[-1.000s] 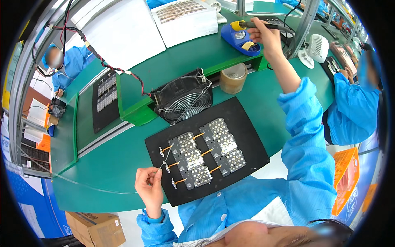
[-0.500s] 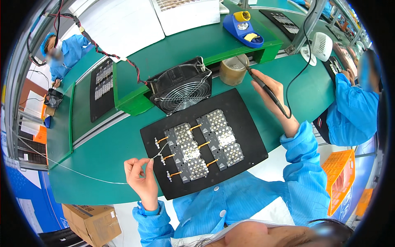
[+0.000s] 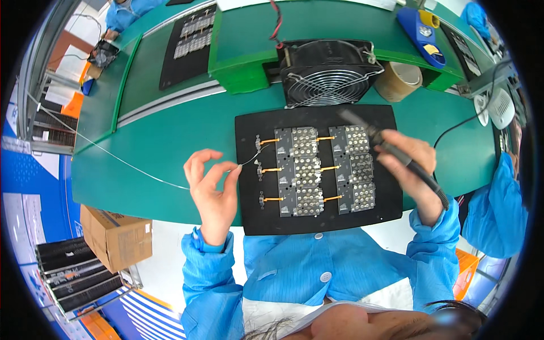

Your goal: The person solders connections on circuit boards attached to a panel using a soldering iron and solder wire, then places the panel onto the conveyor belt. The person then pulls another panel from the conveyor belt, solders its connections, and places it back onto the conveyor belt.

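Note:
My left hand [image 3: 212, 190] pinches a thin, silvery solder wire [image 3: 250, 160] between thumb and forefinger. The wire's free end curves toward small metal connectors [image 3: 259, 170] at the left of a black mat [image 3: 249, 220]. Wrapped in my right hand [image 3: 411, 158] is a soldering iron [image 3: 424, 175], its blurred tip pointing up-left over the boards. On the mat lie two columns of dark circuit boards [image 3: 287, 173] dotted with round silvery pads. Short orange strips [image 3: 272, 169] link the connectors and boards. The tip looks apart from the wire.
Behind the mat stands a black fan [image 3: 328, 71] with a wire guard. Beside it are a brownish cup [image 3: 399, 82] and a blue iron stand [image 3: 422, 42] on a green ledge [image 3: 241, 79]. A co-worker's blue sleeve [image 3: 493, 209] is at the right. A cardboard box [image 3: 116, 238] sits lower left.
My right hand has brought the soldering iron from the cup to above the right-hand boards. My left hand still pinches the wire near the connectors. The whole view has shifted.

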### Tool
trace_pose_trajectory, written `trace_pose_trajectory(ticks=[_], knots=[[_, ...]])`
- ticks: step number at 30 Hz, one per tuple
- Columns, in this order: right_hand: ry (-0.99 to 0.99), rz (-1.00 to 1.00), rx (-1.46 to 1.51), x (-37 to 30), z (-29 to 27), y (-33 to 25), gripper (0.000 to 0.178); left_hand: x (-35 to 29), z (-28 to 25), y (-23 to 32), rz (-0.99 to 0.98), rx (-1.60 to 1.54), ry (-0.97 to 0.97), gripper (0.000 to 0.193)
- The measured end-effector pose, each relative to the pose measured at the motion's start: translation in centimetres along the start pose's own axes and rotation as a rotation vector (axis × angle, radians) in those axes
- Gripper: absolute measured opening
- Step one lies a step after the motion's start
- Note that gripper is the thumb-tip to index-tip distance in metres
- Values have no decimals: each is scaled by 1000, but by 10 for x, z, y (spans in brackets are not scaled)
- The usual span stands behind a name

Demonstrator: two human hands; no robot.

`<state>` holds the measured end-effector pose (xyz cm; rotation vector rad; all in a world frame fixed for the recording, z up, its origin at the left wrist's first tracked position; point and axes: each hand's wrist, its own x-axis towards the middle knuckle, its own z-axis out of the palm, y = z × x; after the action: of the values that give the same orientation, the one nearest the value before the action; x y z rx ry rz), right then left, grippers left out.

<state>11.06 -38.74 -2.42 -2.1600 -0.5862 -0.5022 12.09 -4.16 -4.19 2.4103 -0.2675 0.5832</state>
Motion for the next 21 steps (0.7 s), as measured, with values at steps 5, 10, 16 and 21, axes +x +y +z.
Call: trace_pose_trajectory(ticks=[5,10,16,21], knots=[[-176,-24,202,25,57,-17,30,4,11,-1,73,-43,6,15],[-148,92,199,29,88,-15,29,5,15,-5,65,-52,6,14],[-148,85,201,28,95,-8,30,3,15,-9,35,-103,-8,14],[-163,75,186,30,94,-9,30,3,18,-11,36,-98,-12,15]])
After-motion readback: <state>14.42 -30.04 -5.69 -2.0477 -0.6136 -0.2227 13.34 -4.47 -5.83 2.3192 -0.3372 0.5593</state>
